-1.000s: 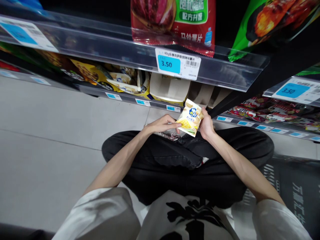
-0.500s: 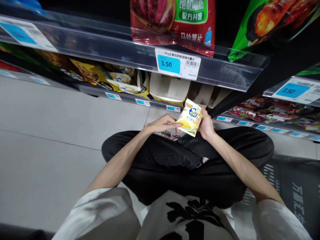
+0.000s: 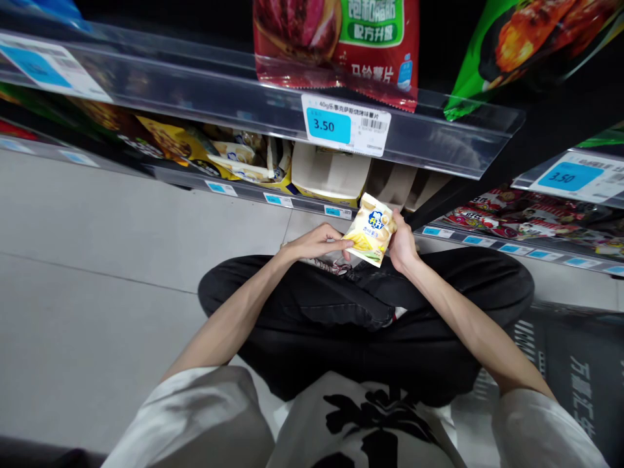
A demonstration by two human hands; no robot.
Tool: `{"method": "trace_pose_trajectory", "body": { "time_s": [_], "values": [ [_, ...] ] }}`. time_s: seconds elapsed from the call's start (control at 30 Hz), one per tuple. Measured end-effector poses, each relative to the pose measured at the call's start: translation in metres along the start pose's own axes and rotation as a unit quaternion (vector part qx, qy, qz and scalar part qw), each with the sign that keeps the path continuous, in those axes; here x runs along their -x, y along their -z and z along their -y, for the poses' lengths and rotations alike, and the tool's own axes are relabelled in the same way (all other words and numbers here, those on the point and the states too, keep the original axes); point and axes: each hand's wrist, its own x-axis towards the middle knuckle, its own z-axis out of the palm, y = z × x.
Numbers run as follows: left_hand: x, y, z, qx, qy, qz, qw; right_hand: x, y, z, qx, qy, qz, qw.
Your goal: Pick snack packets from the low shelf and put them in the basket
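Observation:
Between my two hands is a small snack bag (image 3: 371,227), cream and yellow with a blue logo, tilted with its printed face towards me. My left hand (image 3: 322,242) pinches its lower left corner, thumb on the front. My right hand (image 3: 402,244) grips the right edge, its fingers partly hidden behind the bag. The bag is above my crossed legs, just in front of the bottom shelf. Beyond it stands an open carton (image 3: 331,172) with a pale inside and a yellow front.
A shelf edge (image 3: 234,84) with a price label (image 3: 346,123) juts out overhead, carrying a red chip bag (image 3: 336,45) and a green bag (image 3: 526,52). Several yellow snack packs (image 3: 238,156) fill the lower left. A dark grey basket or box (image 3: 575,364) stands beside my right knee.

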Motion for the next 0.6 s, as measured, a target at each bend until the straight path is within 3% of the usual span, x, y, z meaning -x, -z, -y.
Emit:
{"method": "trace_pose_trajectory", "body": {
  "time_s": [0.6],
  "values": [
    [-0.0003, -0.0003, -0.0023, 0.008, 0.009, -0.001, 1.000, -0.0005, 0.0003, -0.0005, -0.007, 0.005, -0.004, 1.000]
  ]
}}
